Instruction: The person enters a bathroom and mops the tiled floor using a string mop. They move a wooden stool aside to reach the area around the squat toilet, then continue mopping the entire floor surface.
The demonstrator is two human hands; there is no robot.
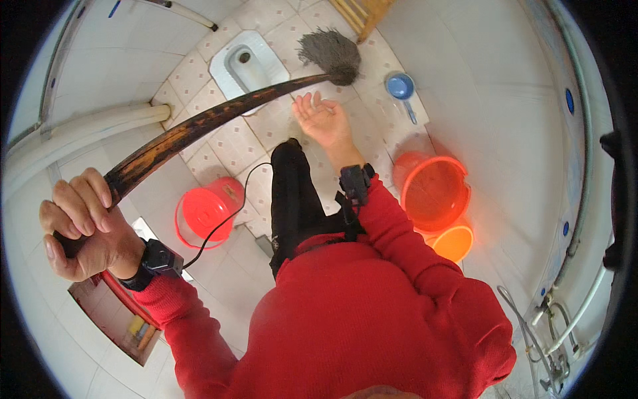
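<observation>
My left hand (82, 224) is closed around the upper end of a dark, worn wooden mop handle (214, 117), at the left of the view. The handle slants up and to the right across the floor, past the squat toilet. At its far end the grey string mop head (331, 55) rests on the tiles, between the toilet and a blue dipper. My right hand (321, 117) is a little below the mop head, palm up with the fingers slightly curled, and holds nothing.
A white squat toilet (249, 65) is set in the tiled floor (234, 144). A red bucket (209, 212) stands at left; a larger red bucket (433, 192) and an orange one (452, 243) stand at right. A blue dipper (400, 87) lies near the wall. Wooden slats (366, 15) show above.
</observation>
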